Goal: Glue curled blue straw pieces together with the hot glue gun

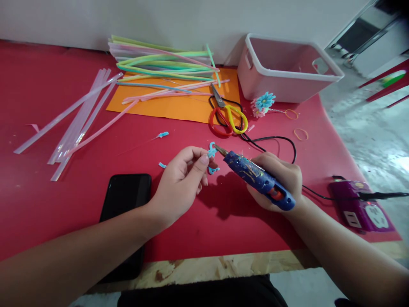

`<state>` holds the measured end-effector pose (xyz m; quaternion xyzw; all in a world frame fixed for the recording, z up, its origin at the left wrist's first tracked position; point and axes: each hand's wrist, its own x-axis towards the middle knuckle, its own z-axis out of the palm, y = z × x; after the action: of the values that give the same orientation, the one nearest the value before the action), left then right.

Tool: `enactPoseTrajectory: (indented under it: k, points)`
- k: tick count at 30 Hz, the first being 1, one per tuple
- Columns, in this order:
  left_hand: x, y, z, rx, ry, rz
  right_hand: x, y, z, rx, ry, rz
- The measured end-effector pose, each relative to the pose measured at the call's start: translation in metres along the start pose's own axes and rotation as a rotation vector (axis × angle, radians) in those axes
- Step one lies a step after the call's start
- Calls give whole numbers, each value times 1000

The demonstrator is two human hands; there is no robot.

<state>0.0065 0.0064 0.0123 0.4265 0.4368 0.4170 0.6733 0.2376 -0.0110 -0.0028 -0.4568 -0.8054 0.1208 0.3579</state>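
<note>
Between thumb and fingers, my left hand (pixel 182 183) pinches a small curled piece of blue pipe cleaner (pixel 211 150). My right hand (pixel 277 179) is wrapped round a blue glue gun (pixel 255 172), whose metal nozzle points left and meets or nearly meets the blue piece. Just below the left fingertips shows another blue curl (pixel 213 170); whether it is held or lies on the table I cannot tell. Two short blue bits lie left of the hand, one (pixel 162 134) farther back and one (pixel 162 165) nearer.
Scissors (pixel 220 104) and bundled pipe cleaners (pixel 166 59) lie on orange card (pixel 153 104). Glue sticks (pixel 79 115) are at left, a phone (pixel 126 200) by my left forearm. A pink bin (pixel 271 83), blue flower (pixel 265 101) and purple power strip (pixel 361 204) with the gun's black cord stand right.
</note>
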Motion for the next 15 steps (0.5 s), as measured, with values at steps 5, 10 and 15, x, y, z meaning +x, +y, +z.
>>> enactPoseTrajectory:
  k: [5, 10, 15]
  points:
    - [0, 0, 1, -46, 21, -1, 0, 4, 1, -24, -16, -85]
    - [1, -2, 1, -68, 11, 36, -1, 5, 0, -84, -28, -158]
    - [2, -5, -1, -44, 3, 68, 2, 2, 0, -138, -46, -206]
